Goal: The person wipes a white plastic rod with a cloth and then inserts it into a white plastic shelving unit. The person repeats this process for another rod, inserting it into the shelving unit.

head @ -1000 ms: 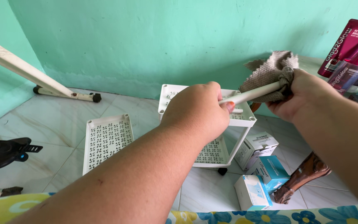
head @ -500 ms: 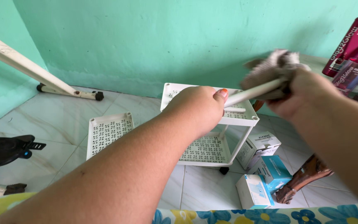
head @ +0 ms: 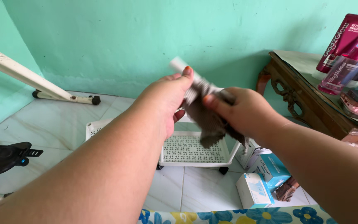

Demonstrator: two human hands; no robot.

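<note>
My left hand grips a short white plastic rod, whose end sticks up above my thumb. My right hand holds a grey-brown cloth wrapped around the lower part of the rod, just beside my left hand. Both hands hover above a white perforated rolling rack standing on the tiled floor. The cloth is motion-blurred and hides most of the rod.
A loose white perforated tray lies left of the rack. Small blue and white boxes sit on the floor at right. A dark wooden table holds cosmetic tubes and bottles. A white stand leg and black clamp lie left.
The rod has swung from pointing right to pointing up. My right hand slid the cloth leftward along it until it sits against my left hand.
</note>
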